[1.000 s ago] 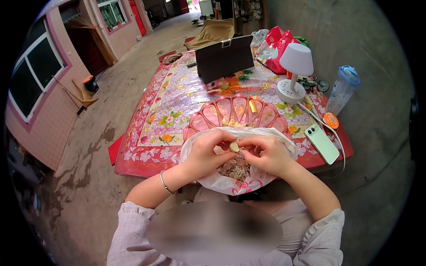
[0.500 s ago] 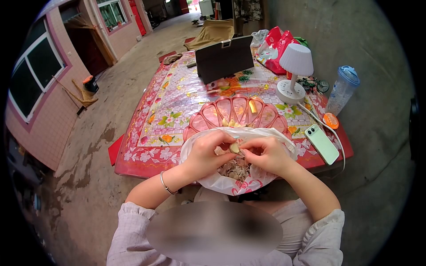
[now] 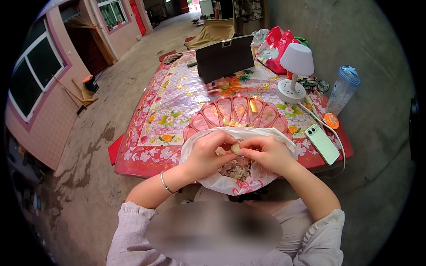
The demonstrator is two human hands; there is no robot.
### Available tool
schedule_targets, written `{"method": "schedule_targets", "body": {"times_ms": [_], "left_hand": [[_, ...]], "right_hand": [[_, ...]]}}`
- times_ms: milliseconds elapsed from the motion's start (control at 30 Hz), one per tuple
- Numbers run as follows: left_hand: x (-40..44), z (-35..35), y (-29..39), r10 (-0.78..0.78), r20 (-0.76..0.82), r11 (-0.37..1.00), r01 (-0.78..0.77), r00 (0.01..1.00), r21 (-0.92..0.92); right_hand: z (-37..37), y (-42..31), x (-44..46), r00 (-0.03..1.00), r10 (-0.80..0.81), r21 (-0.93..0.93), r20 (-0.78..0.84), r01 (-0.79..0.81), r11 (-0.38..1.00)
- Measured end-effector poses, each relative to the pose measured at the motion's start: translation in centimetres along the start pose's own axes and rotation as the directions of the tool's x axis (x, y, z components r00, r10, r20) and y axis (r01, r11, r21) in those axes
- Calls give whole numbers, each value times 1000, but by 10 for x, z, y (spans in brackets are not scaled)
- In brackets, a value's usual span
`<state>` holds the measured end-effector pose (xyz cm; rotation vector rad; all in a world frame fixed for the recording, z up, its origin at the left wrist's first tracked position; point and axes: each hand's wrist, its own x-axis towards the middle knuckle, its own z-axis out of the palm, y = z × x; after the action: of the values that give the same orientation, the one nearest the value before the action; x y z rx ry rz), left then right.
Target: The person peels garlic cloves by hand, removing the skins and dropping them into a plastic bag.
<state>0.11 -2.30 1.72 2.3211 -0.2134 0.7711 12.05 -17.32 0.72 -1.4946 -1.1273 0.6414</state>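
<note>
My left hand [image 3: 210,153] pinches a small pale clove [image 3: 235,149], which looks like garlic, between thumb and fingers. From the other side, the fingertips of my right hand [image 3: 267,153] press against the same clove. Both hands are over an open white plastic bag [image 3: 222,181] with dry, papery skins [image 3: 238,170] inside. Just behind the bag's rim stands a pink scalloped tray [image 3: 211,114] with several pale cloves [image 3: 228,122] in its near part.
The flowered table [image 3: 153,126] also bears a dark tablet case [image 3: 225,57], a white lamp [image 3: 296,62], a red bag [image 3: 282,48], a blue-lidded bottle [image 3: 343,91], an orange round item [image 3: 331,120], a light green phone [image 3: 322,144] and a white cable [image 3: 341,148].
The clove has turned slightly between my fingertips, and my right fingers have shifted a little over it. Both arms have stayed nearly in place.
</note>
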Motion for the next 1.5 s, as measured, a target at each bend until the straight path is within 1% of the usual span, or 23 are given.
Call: {"method": "schedule_targets", "body": {"times_ms": [33,100,167,200,267,333,400,467,500,567,633,667,700,800,867,933,1033,1100,1167,1300,1367,1500], "left_hand": [[0,-1,0,22,1,1000,-22,1000,-1],[0,-1,-1,45,2,999,-45,999,0],[-1,0,-3,23,3,998,-23,1000,-56],[-1,0,-3,24,2,998,-23,1000,-56],[-2,-1,-2,-29,19,994,31,999,-102],[-1,-2,-2,-11,18,996,13,1000,-93],[-1,-1,-4,6,18,996,-4,1000,-86],[-3,2,-9,-79,8,971,79,997,-226],[-3,2,-10,-79,8,971,79,997,-226],[-4,2,-11,-163,54,921,171,985,-350],[-3,1,-10,-173,67,908,186,983,-375],[-3,1,-9,-184,79,895,200,980,-399],[-2,-1,-6,-184,79,895,200,980,-399],[0,-5,-1,-163,112,918,192,980,-347],[0,-4,-4,-150,103,947,173,983,-269],[0,-4,-5,-150,102,951,172,983,-257],[0,-4,-6,-131,98,961,150,987,-232],[1,-4,-6,-112,95,967,130,989,-220],[1,-4,-5,-91,94,974,108,991,-200],[1,-1,-5,-68,46,972,77,997,-223],[2,-1,-3,-119,42,949,126,992,-288],[0,0,-5,-150,46,943,157,988,-292]], "right_hand": [[-1,-1,0,1000,-1,0,0,1,1000],[-2,-6,-1,995,49,95,87,-57,994],[-2,-1,-1,995,28,97,92,-37,995],[-3,1,-1,995,8,99,96,-18,995],[-4,3,0,993,6,103,117,-19,995],[-5,3,0,991,4,106,137,-19,994],[-5,1,-1,989,-2,54,148,-6,999],[-4,1,-1,990,-15,59,139,7,998],[-3,2,0,991,-27,64,131,19,998],[-3,4,0,990,-25,86,139,13,996],[-4,6,1,989,-23,107,147,7,994],[-4,7,1,985,-13,164,170,-15,986],[-5,8,1,981,-5,221,194,-39,975],[-4,-1,-1,984,7,261,177,-54,964],[-3,4,-2,986,-4,248,165,-38,968],[-4,9,-1,988,-16,235,154,-21,972],[-5,11,0,982,11,223,188,-54,973],[-4,7,0,983,59,292,174,-109,950],[-5,8,0,980,69,283,186,-121,951],[-6,5,-1,980,91,246,179,-134,960],[-6,3,-1,979,104,250,176,-147,957],[-7,-3,-2,978,148,235,150,-181,955]]}}
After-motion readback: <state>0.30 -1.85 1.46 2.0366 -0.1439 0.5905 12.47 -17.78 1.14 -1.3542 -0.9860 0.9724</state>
